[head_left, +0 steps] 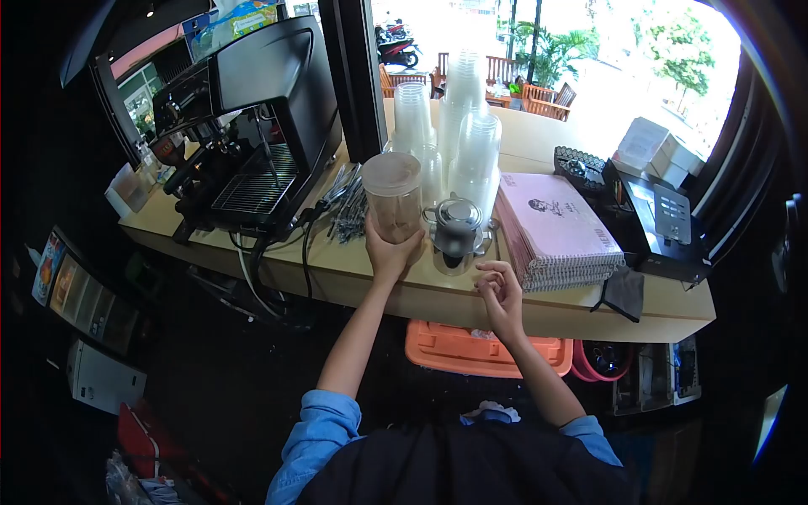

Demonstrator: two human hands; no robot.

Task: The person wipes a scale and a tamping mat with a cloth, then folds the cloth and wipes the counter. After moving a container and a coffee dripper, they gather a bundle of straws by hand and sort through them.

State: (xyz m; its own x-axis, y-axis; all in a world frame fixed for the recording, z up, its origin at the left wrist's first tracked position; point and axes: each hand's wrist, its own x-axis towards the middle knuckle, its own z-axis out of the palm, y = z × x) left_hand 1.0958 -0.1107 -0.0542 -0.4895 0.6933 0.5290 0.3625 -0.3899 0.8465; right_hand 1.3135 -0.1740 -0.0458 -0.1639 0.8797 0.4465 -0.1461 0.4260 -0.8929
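A clear cylindrical jar (pixel 394 198) with a pale lid is in my left hand (pixel 392 251), whose fingers wrap round its lower part at the counter's front edge. My right hand (pixel 500 295) is raised at the same edge, fingers curled loosely and apart, with nothing visible in it. Between the hands stands a glass pot with a metal lid (pixel 455 231). Stacks of clear plastic cups (pixel 477 160) rise behind the jar and pot. Right of the pot lies a pile of pink spiral-bound books (pixel 560 219).
A black espresso machine (pixel 278 126) stands on the counter (pixel 471 313) at the left, beside wrapped items (pixel 347 206) and cables. At the right are a black cash drawer (pixel 652 219) and a dark cloth (pixel 623 293). An orange container lid (pixel 471 352) lies below the counter.
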